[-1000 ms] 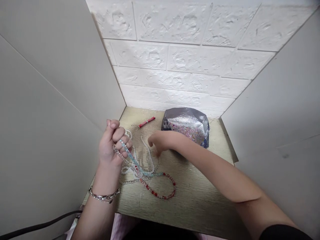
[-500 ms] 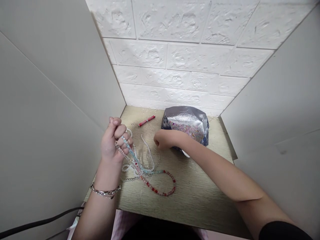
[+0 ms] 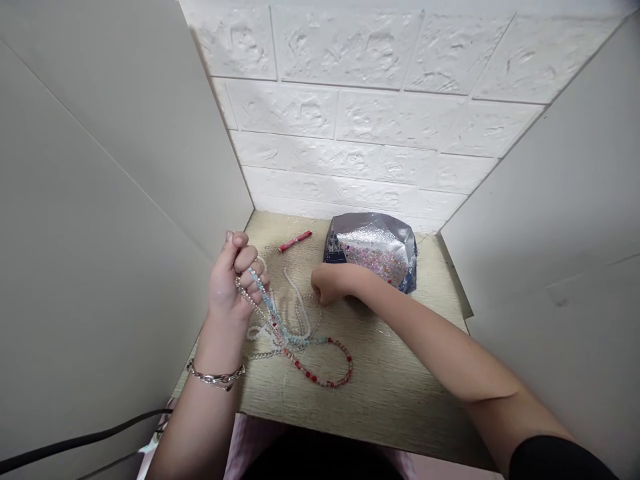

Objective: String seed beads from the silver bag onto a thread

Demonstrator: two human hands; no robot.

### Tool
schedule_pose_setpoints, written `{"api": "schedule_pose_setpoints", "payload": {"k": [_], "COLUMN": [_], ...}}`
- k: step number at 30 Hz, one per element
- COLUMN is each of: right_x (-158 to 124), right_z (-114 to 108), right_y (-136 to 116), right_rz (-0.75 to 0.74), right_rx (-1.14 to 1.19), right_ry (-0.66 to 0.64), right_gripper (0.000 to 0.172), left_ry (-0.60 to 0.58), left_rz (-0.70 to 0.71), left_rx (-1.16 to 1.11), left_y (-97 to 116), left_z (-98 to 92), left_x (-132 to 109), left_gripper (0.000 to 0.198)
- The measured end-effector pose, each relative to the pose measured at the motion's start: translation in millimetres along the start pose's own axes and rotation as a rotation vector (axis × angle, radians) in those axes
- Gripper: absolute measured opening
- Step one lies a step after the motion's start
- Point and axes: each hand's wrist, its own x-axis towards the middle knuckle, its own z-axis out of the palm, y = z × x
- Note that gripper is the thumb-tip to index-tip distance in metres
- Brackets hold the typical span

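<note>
My left hand (image 3: 233,280) is raised over the left side of the small wooden table (image 3: 390,393), its fingers curled around several bead strands (image 3: 273,320) in pale blue, clear and white. The strands hang down and spread on the table, ending in a red and pink loop (image 3: 325,367). My right hand (image 3: 330,283) rests in a fist on the table just right of the strands, in front of the silver foil bag (image 3: 373,250) of small coloured beads. What the fist holds, if anything, is hidden.
A small red tube (image 3: 295,241) lies near the back left of the table. White panels close in both sides and a white brick-pattern wall stands behind. A dark cable (image 3: 75,443) runs at the lower left. A bracelet is on my left wrist.
My right hand drew back from the strands and closed into a fist. My left hand stayed shut on the strands and lifted slightly.
</note>
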Motion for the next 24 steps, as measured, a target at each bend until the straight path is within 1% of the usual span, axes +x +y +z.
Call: {"api": "schedule_pose_setpoints", "payload": {"k": [2,4,7,13,15,17,19,20,22,24], "right_x": [-6.4,-12.0,-12.1,8.8,9.5,3.1,-9.8,-18.2,-37.7,-58.2], "right_z": [-3.2,-6.8,-7.9,8.4,9.9,5.4,-5.3,-12.6,-30.2,-49.4], "right_y": [4.5,8.4,10.7,5.5,5.1,7.4,11.8,14.1,17.4,17.4], "right_rz": [0.007,0.013,0.004,-0.072,-0.073,-0.046,-0.037,-0.054,-0.098,-0.162], "right_rx": [0.083,0.146,0.15,0.125,0.136,0.171,0.246,0.3,0.414,0.595], "right_ry": [0.021,0.071,0.132,0.07,0.055,0.057,0.128,0.197,0.377,0.499], "right_gripper": [0.028,0.026,0.025,0.027,0.026,0.024,0.022,0.021,0.021,0.025], "left_ry": [0.013,0.018,0.01,0.029,0.05,0.064,0.055,0.043,0.02,0.007], "left_rz": [0.004,0.004,0.004,0.022,0.023,0.028,0.031,0.031,0.029,0.031], "left_rx": [0.018,0.036,0.04,0.034,0.05,0.057,0.044,0.034,0.018,0.01], "left_y": [0.5,0.9,1.0,0.8,1.1,1.4,1.7,1.8,2.0,2.2], "left_z": [0.1,0.8,1.9,2.8,3.3,3.8,3.8,3.6,2.9,2.0], "left_x": [-0.2,-0.9,-2.3,-3.4,-3.5,-3.6,-3.7,-3.7,-3.8,-3.7], "left_gripper": [0.042,0.041,0.04,0.04,0.04,0.04,0.04,0.04,0.039,0.039]}}
